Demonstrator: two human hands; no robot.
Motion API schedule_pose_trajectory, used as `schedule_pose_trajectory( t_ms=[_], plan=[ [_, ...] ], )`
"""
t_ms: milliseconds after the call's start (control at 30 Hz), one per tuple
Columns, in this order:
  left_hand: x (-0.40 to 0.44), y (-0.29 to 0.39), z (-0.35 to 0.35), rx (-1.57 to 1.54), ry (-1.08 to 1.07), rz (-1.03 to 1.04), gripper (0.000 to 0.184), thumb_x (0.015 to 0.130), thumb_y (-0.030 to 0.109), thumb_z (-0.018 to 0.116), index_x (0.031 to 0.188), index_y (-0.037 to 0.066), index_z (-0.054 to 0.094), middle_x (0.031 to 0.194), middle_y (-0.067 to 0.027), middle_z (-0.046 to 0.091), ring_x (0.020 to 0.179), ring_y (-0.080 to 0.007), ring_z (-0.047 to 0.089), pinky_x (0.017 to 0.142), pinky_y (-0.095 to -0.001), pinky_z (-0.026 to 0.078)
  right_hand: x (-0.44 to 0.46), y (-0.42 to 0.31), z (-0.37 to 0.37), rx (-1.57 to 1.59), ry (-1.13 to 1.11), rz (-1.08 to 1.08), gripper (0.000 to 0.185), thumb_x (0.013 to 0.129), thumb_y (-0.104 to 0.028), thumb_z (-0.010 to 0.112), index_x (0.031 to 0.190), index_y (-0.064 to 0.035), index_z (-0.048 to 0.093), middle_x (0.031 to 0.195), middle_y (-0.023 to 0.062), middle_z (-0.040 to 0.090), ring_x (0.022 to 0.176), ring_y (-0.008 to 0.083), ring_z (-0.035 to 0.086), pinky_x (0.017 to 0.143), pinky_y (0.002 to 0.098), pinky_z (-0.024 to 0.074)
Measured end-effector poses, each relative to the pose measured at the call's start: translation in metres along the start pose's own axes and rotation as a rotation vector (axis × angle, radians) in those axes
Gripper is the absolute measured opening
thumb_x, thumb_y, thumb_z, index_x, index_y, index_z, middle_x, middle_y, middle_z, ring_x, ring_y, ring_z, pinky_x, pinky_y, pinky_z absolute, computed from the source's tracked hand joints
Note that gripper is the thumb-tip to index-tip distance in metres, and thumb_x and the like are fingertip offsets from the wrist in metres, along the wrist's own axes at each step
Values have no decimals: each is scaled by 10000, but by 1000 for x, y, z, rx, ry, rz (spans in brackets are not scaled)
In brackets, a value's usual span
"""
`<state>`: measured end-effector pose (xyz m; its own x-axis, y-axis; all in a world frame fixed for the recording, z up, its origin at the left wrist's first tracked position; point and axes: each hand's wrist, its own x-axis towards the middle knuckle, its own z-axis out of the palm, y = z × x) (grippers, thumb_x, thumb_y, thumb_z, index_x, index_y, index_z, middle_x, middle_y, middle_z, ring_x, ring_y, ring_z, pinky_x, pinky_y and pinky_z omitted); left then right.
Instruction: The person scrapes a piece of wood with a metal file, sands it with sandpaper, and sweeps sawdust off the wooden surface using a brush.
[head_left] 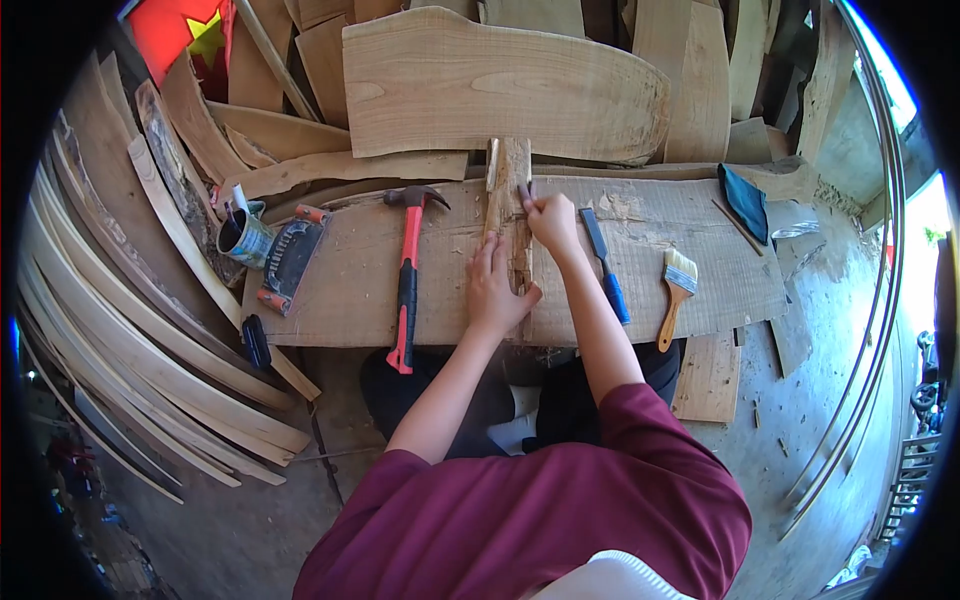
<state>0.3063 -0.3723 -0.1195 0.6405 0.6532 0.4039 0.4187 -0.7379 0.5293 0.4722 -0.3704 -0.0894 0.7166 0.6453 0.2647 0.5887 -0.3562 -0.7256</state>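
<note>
While at one narrow beam (516, 172), two hands (493, 290) (553, 222).

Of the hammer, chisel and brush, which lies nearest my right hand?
The blue-handled chisel, just right of your right hand. The brush is farther right; the hammer lies left of your left hand.

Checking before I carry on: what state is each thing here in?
Wood strip: lying, rough-surfaced
Left hand: thumb spread, resting on the strip
Right hand: curled, grip unclear
Hammer: lying, unheld
Chisel: lying, unheld
Brush: lying, unheld
Orange-ended tool: unheld
Cup: slim items inside
</note>
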Motion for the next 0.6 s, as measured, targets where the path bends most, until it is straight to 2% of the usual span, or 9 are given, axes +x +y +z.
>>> schedule_pose_trajectory(
  t_ms=[67,100,167,200,267,333,400,467,600],
  plan=[
    [-1,-6,5,-18,22,21,882,636,342,744,1379,52,367,1449,-201,332,1322,-398,333,1099,-515,250,-24,11,-13,-18,-120,-39,239,793,-258,675,754,-24,705,600,205,600,542,340,610,555,396,479],
    [-1,-6,5,-17,24,20,882,636,342,744,1379,52,367,1449,-201,332,1322,-398,333,1099,-515,250,-38,10,-25,-18,-121,-42,239,793,-258,675,754,-24,705,600,205,600,542,340,610,555,396,479],
    [-1,-6,5,-41,42,32,877,644,357,736,1379,52,366,1451,-198,330,1322,-392,335,1100,-516,247,-66,3,-56,98,-184,-8,227,792,-252,687,791,-26,711,579,170,605,510,269,600,539,365,470],
    [0,-7,5,-41,41,34,877,644,357,736,1379,52,366,1451,-198,330,1322,-392,335,1100,-516,247,-74,9,-67,40,-108,11,190,784,-220,701,840,-40,722,582,144,613,522,218,605,539,339,470],
    [0,-7,4,-62,32,34,870,657,373,729,1376,46,365,1456,-193,323,1326,-381,334,1106,-513,239,-85,17,-93,66,147,36,139,789,-174,696,859,-59,733,630,142,635,538,235,609,554,336,480],
    [1,-8,3,-48,18,33,866,664,379,723,1376,42,363,1457,-193,321,1326,-376,334,1107,-512,237,-74,50,-107,-126,368,-75,146,802,-174,691,850,-38,716,678,159,647,578,276,629,570,357,491],
    [-2,-6,5,-40,9,29,863,671,385,717,1376,37,361,1458,-193,318,1327,-370,335,1109,-511,235,-60,75,-123,-48,369,-167,189,832,-213,659,861,-33,707,712,182,643,624,328,630,588,407,488],
    [0,-8,5,-30,21,29,876,673,391,718,1385,37,350,1456,-194,318,1329,-365,332,1108,-510,234,-60,90,-146,-318,309,-128,273,846,-289,639,814,-25,699,753,191,648,704,340,645,639,420,498],
    [2,-12,7,-38,43,36,888,677,404,716,1394,41,339,1461,-194,310,1335,-362,322,1109,-509,233,-94,113,-183,-688,67,377,461,768,-453,682,896,-11,661,950,199,663,891,368,640,781,455,510]
  ],
)
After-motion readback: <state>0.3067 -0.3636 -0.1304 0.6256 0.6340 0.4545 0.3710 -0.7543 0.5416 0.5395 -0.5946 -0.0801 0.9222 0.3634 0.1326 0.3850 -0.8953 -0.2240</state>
